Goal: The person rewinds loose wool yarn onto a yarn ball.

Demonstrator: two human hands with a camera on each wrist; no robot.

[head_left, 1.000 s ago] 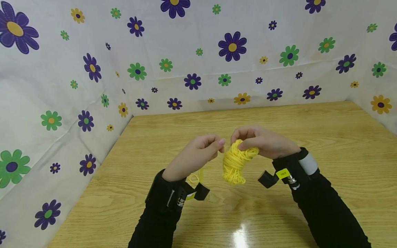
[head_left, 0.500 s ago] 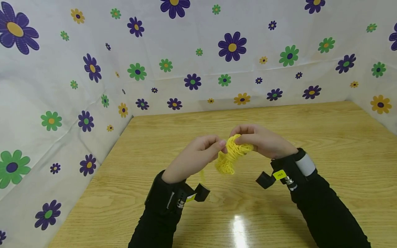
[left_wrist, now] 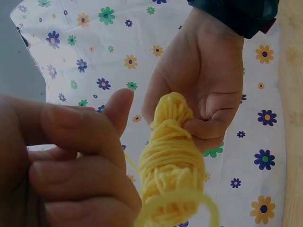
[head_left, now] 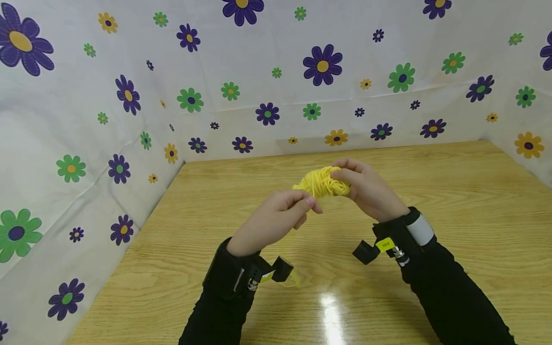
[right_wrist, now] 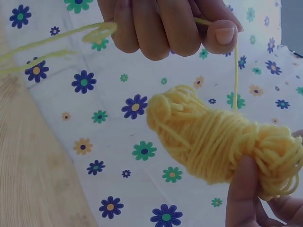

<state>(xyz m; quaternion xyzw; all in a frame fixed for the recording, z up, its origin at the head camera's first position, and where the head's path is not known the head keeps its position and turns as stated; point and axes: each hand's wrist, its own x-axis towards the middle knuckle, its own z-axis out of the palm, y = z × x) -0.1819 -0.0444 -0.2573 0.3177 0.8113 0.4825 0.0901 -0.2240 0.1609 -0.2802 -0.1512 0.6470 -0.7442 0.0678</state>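
Yellow yarn is making a fat bundle (head_left: pixel 320 182), and the person's hands are holding it up over the wooden table (head_left: pixel 215 203). The right hand (head_left: pixel 372 190) is gripping one end of the bundle with its thumb and fingers. Near the bundle, the left hand (head_left: pixel 276 214) is curling its fingers and pinching a thin strand (right_wrist: pixel 236 78) that is running to the bundle. Behind the bundle, a flowery cloth (head_left: pixel 254 57) is hanging.
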